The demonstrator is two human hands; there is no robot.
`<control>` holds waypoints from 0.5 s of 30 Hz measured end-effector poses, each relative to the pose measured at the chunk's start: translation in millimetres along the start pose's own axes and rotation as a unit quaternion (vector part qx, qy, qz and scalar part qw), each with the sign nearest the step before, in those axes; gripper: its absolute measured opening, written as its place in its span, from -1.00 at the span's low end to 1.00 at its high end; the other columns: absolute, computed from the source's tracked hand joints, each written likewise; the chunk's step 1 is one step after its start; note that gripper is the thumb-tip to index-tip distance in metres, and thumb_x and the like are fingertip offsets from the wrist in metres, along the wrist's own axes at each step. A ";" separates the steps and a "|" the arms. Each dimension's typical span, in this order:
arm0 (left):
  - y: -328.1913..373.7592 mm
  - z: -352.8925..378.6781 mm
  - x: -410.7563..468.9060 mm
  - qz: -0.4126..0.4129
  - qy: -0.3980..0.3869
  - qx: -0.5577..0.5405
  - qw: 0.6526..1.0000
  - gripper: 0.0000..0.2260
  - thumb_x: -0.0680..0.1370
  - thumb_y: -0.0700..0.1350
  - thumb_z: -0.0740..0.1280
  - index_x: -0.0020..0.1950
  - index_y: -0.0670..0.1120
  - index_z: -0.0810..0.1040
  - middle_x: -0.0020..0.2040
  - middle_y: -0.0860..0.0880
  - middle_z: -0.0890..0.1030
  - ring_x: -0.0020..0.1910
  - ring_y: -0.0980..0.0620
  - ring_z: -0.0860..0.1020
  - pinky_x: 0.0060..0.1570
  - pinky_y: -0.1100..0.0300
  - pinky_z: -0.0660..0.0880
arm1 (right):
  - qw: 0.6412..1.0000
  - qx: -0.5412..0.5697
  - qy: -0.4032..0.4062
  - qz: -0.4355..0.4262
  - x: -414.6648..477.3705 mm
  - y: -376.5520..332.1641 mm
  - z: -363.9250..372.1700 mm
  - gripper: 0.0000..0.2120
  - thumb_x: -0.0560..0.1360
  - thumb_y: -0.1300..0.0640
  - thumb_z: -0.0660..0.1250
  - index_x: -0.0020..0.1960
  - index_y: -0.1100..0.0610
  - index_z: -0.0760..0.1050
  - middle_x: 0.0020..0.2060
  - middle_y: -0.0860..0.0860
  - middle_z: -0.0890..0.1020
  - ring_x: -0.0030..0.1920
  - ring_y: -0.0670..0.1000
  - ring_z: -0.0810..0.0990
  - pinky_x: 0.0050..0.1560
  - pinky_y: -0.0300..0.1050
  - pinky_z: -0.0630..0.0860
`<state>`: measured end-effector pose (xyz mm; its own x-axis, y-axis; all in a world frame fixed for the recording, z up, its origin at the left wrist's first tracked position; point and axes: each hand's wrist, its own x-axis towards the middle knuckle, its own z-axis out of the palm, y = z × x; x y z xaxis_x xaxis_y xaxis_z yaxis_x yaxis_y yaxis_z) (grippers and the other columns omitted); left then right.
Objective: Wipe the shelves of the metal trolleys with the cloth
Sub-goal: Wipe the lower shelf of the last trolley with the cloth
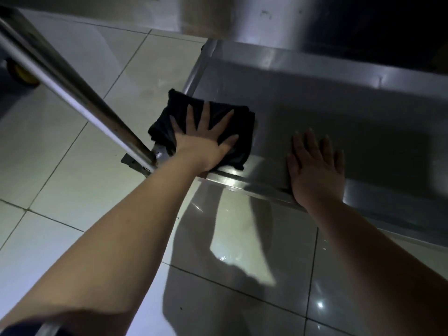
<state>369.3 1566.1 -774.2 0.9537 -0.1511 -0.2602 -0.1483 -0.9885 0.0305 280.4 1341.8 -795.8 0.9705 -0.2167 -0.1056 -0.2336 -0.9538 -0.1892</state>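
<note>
A single black cloth (244,124), folded into a rough pad, lies on the left corner of a metal trolley's bottom shelf (339,122), just left of the frame's centre, one edge hanging past the shelf's left side. The person's left hand (201,144) presses flat on top of it, palm down, all five fingers straight and spread wide, the bare forearm stretching back to the lower left of the frame. The right hand (315,173) rests palm down on bare steel right of centre, apart from the cloth, fingers straight and close together and holding nothing; its wrist crosses the shelf's raised front rim (242,183), and its forearm runs off at the lower right. Two hands and two bare forearms are in view. One round steel post (72,88) slants from the upper left down to the shelf's near left corner, just beside the cloth. One yellow wheel (21,73) shows at the left edge. Pale glossy floor tiles (72,178) fill the left and bottom of the frame, carrying dark shadows and small glints of light. The upper right is dark
</note>
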 end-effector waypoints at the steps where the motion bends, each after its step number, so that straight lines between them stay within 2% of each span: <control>1: 4.6 -3.1 15.3 0.006 0.009 -0.003 1.000 -0.45 0.57 0.41 -0.11 0.54 0.40 -0.18 0.63 -0.01 -0.24 0.57 -0.23 -0.26 0.37 -0.41 -0.35 | 1.000 0.000 0.000 0.001 0.0 0.1 0.1 -0.48 0.67 -0.12 -0.06 0.61 -0.15 -0.03 0.61 -0.09 -0.01 0.59 0.09 -0.08 0.55 0.14 -0.16; 6: 18.5 -12.8 45.1 0.013 0.018 -0.029 0.999 -0.44 0.58 0.41 -0.09 0.56 0.37 -0.12 0.63 -0.03 -0.19 0.57 -0.26 -0.24 0.37 -0.45 -0.30 | 1.000 -0.011 -0.009 0.000 2.4 -1.2 -0.8 -0.49 0.67 -0.12 -0.08 0.60 -0.15 -0.06 0.61 -0.10 -0.04 0.60 0.08 -0.11 0.55 0.14 -0.17; 15: 55.6 10.1 -52.4 -0.024 -0.033 -0.073 0.996 -0.44 0.56 0.42 -0.07 0.52 0.43 -0.20 0.61 0.03 -0.30 0.55 -0.21 -0.37 0.33 -0.48 -0.33 | 1.000 -0.020 -0.013 0.001 3.0 -2.0 -0.4 -0.48 0.67 -0.10 -0.05 0.60 -0.15 -0.06 0.60 -0.12 -0.04 0.59 0.09 -0.10 0.54 0.19 -0.17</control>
<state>308.4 1519.2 -768.6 0.9388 -0.1073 -0.3272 -0.0584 -0.9861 0.1558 283.8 1343.0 -795.4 0.9680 -0.2140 -0.1312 -0.2326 -0.9611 -0.1491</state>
